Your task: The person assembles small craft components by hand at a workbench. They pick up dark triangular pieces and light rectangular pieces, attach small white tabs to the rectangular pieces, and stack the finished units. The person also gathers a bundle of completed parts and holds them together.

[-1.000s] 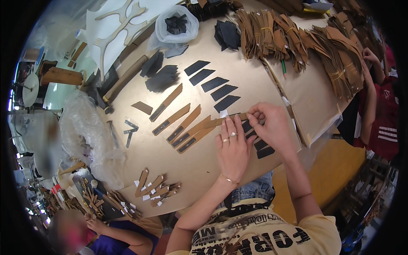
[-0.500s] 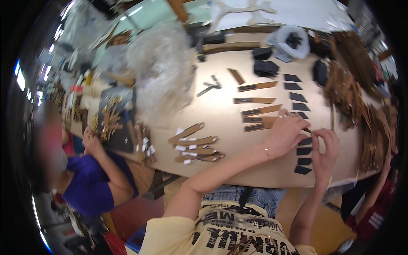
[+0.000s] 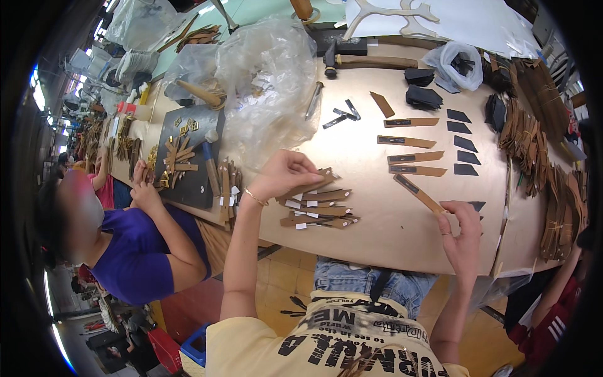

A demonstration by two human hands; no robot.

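My left hand (image 3: 286, 174) is closed, its fingertips on a brown leather strip (image 3: 324, 181) at the top of a pile of similar strips (image 3: 320, 207) with white tags. My right hand (image 3: 461, 229) pinches the near end of another brown leather strip (image 3: 419, 194), which slants up and left over the table and carries a black inlay. Beyond it lie several brown strips (image 3: 411, 142) with black pieces on them. Black slanted pieces (image 3: 466, 144) form a column to their right, partly hidden by my right hand at its near end.
A hammer (image 3: 377, 61) lies at the back, near stacked black pieces (image 3: 424, 97) and a plastic bag (image 3: 460, 65). Crumpled clear plastic (image 3: 267, 94) covers the left middle. Bundled brown strips (image 3: 527, 135) line the right. A person in purple (image 3: 141, 251) works at the left.
My hands have parted: the left has gone from beside the right to the tagged pile. The right now holds an inlaid strip out at a slant. The view has shifted.
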